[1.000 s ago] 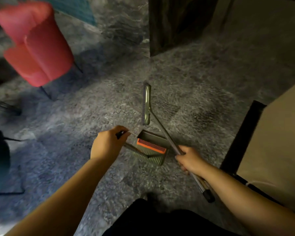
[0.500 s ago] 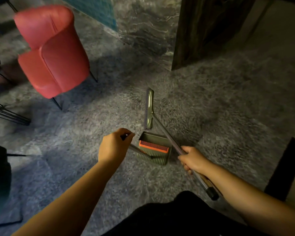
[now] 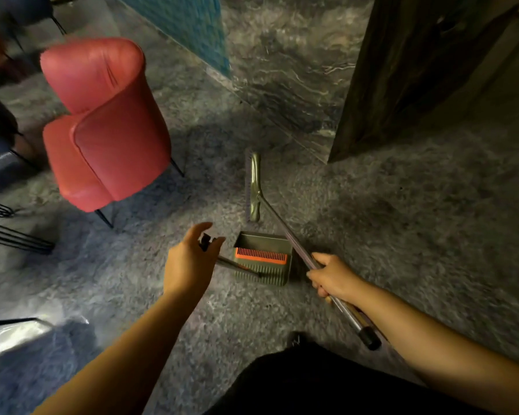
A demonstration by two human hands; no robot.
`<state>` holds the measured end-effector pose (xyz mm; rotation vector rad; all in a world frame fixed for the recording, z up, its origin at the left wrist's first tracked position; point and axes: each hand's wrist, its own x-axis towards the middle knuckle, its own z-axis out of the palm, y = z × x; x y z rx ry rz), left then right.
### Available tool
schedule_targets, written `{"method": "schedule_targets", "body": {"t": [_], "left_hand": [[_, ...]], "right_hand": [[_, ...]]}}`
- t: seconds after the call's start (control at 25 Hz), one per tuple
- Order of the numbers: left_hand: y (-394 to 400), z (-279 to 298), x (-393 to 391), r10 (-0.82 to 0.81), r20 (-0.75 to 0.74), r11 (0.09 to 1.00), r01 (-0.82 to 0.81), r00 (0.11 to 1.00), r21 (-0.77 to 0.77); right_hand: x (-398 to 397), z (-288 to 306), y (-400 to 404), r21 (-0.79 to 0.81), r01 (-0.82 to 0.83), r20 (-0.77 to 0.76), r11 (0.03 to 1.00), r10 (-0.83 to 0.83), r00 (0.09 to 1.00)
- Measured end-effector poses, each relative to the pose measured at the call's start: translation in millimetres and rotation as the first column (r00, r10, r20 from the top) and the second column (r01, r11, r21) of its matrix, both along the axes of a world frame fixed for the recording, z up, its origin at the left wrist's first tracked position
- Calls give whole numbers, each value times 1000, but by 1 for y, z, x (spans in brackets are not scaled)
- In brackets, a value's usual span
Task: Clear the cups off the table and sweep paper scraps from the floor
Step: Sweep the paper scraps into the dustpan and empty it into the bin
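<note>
Right hand (image 3: 331,277) grips broom handle (image 3: 285,233) beside dustpan (image 3: 264,259); left hand (image 3: 189,259), fingers spread, at dustpan's handle tip (image 3: 205,241).

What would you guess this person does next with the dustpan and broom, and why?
Probably close the left hand back round the dustpan handle: its fingers are spread, the handle tip sits between thumb and fingers. The right hand grips the broom, whose head lies just beyond the dustpan. No scraps show.
</note>
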<state>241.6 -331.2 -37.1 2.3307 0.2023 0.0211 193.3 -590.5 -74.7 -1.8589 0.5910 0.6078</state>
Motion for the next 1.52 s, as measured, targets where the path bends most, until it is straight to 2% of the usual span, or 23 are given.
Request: {"method": "schedule_targets", "body": {"t": [0.32, 0.76, 0.96, 1.16, 1.28, 1.52], "left_hand": [[-9, 2, 201, 88, 40, 996, -88, 995, -6], [10, -6, 505, 81, 22, 996, -82, 996, 32], [5, -19, 641, 150, 25, 986, -152, 988, 66], [-12, -19, 784, 214, -25, 975, -211, 977, 74], [-12, -11, 863, 287, -4, 955, -286, 958, 73], [28, -8, 1005, 387, 43, 920, -389, 921, 56]], "right_hand": [[221, -8, -7, 10, -73, 15, 997, 72, 997], [517, -22, 14, 11, -86, -41, 996, 86, 995], [660, -26, 0, 42, -106, -86, 994, 109, 990], [827, -20, -23, 21, -217, -92, 976, 218, 971], [922, -11, -27, 8, -266, -100, 964, 265, 959], [1091, -7, 12, 16, -318, -80, 948, 318, 945]]}}
